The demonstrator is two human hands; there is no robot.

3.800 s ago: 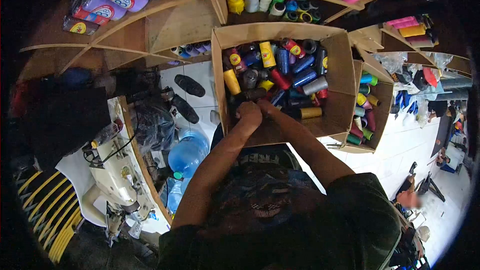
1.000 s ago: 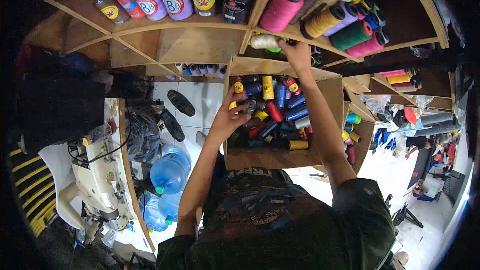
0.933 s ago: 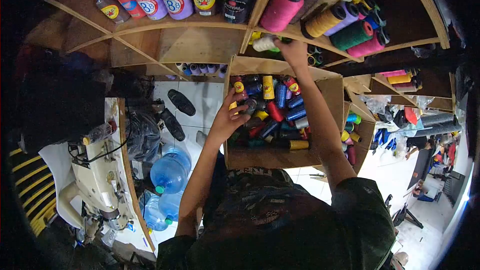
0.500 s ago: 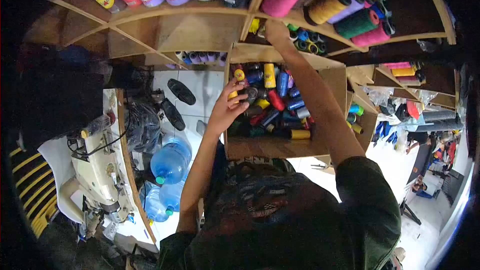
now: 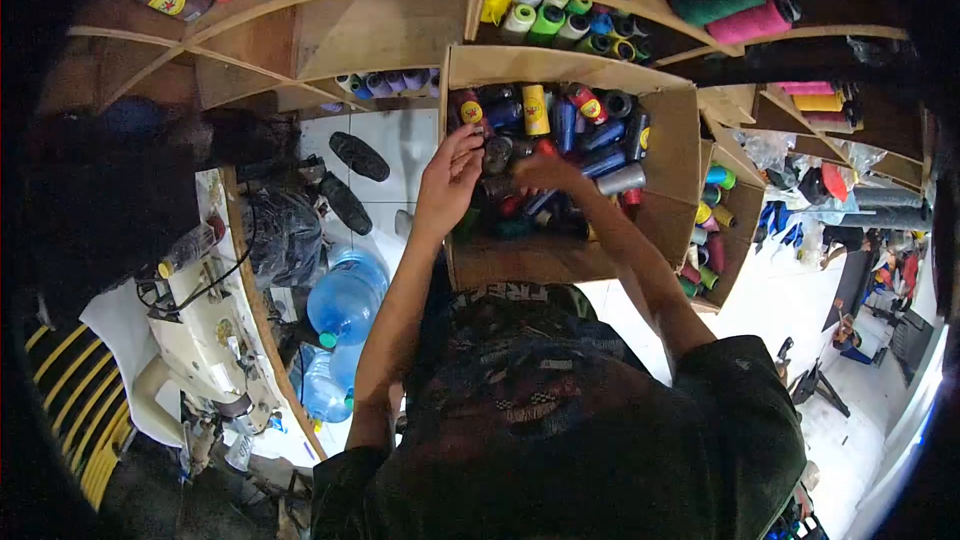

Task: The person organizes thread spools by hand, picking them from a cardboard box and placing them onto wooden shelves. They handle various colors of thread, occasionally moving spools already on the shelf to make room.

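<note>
An open cardboard box (image 5: 570, 262) full of thread spools stands in front of me. My left hand (image 5: 452, 180) is at the box's left side, its fingers curled beside a dark red spool (image 5: 470, 107) with a yellow label; what they close on is hidden. My right hand (image 5: 548, 174) is down in the box among the spools, palm downward and blurred, its fingertips hidden. Around it lie a yellow spool (image 5: 536, 110), a blue spool (image 5: 564, 127), a grey spool (image 5: 621, 179) and several dark ones.
Wooden shelving (image 5: 385, 30) with rows of thread cones curves overhead. A second box (image 5: 725, 210) of spools is at the right. To the left are large blue water bottles (image 5: 350, 292), black sandals (image 5: 358, 156) and a sewing machine (image 5: 205, 325).
My right hand has come down from the shelf compartment into the box. My left hand stays by the box's left side; the yellow at its fingers no longer shows. The view has shifted.
</note>
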